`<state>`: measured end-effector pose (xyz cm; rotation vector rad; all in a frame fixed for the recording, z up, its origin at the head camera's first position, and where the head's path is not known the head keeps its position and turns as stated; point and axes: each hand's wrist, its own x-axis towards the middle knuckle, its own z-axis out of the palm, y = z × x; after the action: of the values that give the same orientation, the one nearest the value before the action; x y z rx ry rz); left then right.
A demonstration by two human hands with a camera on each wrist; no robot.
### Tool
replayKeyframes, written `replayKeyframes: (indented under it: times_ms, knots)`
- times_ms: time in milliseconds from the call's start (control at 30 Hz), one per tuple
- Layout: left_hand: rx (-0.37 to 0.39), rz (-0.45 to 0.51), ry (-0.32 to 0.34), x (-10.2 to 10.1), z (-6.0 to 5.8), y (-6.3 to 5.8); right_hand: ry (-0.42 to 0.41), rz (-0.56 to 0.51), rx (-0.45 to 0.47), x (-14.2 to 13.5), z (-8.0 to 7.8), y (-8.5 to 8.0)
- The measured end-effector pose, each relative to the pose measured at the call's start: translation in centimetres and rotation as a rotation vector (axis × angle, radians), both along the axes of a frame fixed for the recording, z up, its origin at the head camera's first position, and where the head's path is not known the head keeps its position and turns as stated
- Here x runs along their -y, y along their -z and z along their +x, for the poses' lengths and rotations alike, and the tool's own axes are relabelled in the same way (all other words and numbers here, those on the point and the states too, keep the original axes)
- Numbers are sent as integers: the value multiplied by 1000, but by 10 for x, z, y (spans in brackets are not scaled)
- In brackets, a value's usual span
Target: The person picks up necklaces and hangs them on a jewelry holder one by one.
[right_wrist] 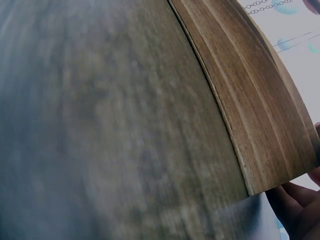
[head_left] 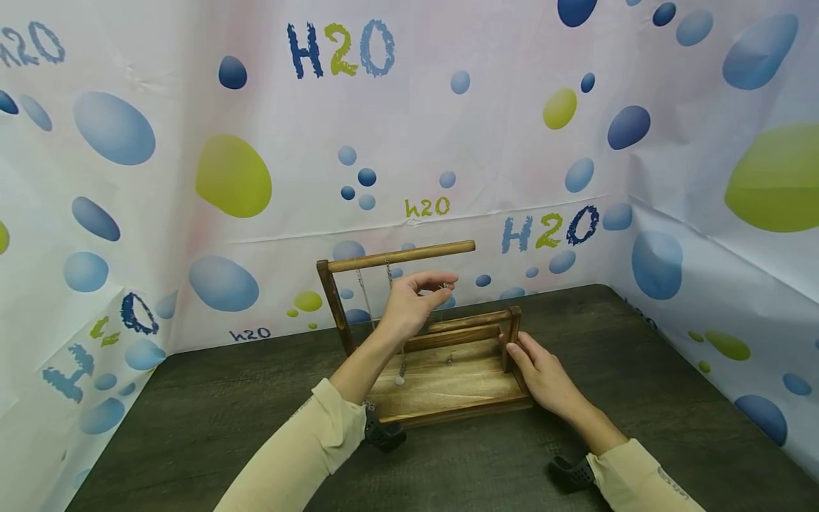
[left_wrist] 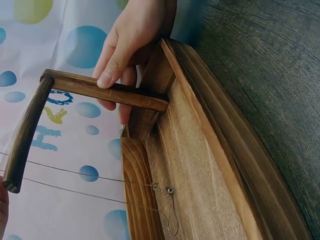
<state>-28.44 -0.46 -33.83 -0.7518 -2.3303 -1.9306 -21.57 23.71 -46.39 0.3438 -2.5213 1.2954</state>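
A wooden jewelry stand with a tray base sits on the table, a tall bar at its left and a lower bar at its right. My left hand is raised above the lower bar, pinching a thin necklace between thumb and forefinger. Its two fine strands run down to the tray, where a small clasp end hangs. With my right hand I grip the stand's right post, thumb in front and fingers behind. Only some right fingers show in the right wrist view.
Two chains hang from the tall bar; one ends in a round pendant over the tray. Dark wood-look table surrounds the stand. A patterned curtain rises right behind the table and along both sides.
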Motion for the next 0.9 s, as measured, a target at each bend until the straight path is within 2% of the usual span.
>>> replayKeyframes:
  times_ms: [333,600,900]
  knots:
    - [20,51,33,-2,3,-5,10,3,30,0,1,0]
    - [-28,33,39,-4,3,-8,11,-5,33,1,2,-1]
    - [-26,64,70,-9,6,-17,16,-8,38,1,1,1]
